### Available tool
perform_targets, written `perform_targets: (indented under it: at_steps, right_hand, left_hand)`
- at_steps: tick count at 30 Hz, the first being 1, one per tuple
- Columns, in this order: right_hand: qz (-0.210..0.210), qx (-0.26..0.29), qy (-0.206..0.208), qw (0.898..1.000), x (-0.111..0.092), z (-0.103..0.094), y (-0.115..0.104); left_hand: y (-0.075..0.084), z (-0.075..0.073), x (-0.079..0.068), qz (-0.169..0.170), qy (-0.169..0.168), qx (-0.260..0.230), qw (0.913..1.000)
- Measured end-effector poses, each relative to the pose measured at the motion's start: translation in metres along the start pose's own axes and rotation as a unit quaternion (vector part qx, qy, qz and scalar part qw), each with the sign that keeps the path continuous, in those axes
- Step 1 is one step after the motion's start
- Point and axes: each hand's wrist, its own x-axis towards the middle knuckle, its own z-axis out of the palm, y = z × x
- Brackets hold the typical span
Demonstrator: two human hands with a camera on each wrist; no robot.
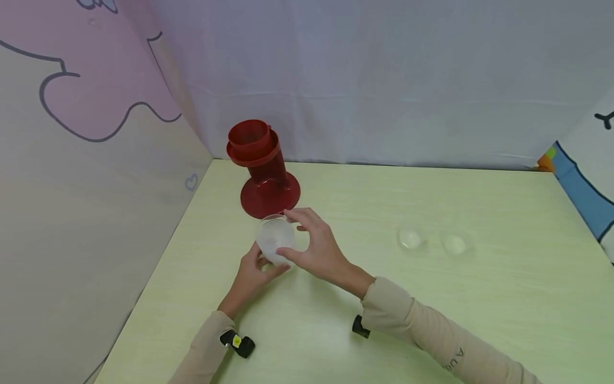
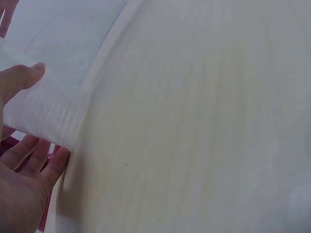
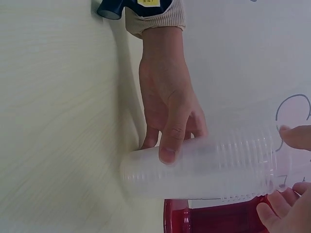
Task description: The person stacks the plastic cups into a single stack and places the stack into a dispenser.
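A stack of translucent ribbed plastic cups (image 1: 275,237) is held tilted above the table, left of its middle. My left hand (image 1: 251,274) grips the lower part of the stack, and its thumb lies along the cup wall in the right wrist view. At the rim end, my right hand (image 1: 326,256) curves its thumb and fingers around the cups (image 3: 218,167). Just beyond the hands stands a red plastic stand (image 1: 268,197) with a leaning tube and a ring-shaped open top. The left wrist view shows only part of the stack (image 2: 46,109), at its left edge.
Two clear plastic cups (image 1: 410,238) stand side by side on the pale wooden table (image 1: 384,202), to the right of the hands. A white cloth (image 1: 360,96) hangs behind the table, and a printed pink-and-white sheet (image 1: 110,176) covers the left side.
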Motion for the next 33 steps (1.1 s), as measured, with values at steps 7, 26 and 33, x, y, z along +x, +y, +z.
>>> perform_targets:
  at_steps: [7,26,33]
  right_hand:
    - [0.013,0.002,-0.003,1.0,-0.001,0.001,0.0]
    - [0.05,0.011,0.005,0.999,-0.008,0.002,0.009]
    - [0.068,0.02,0.012,0.997,-0.018,-0.004,0.014]
  left_hand:
    - [0.0,0.0,0.001,-0.006,-0.002,0.005,1.0]
    - [0.0,0.001,0.004,-0.002,0.0,-0.001,1.0]
    - [0.0,0.002,0.004,0.006,0.003,-0.002,1.0]
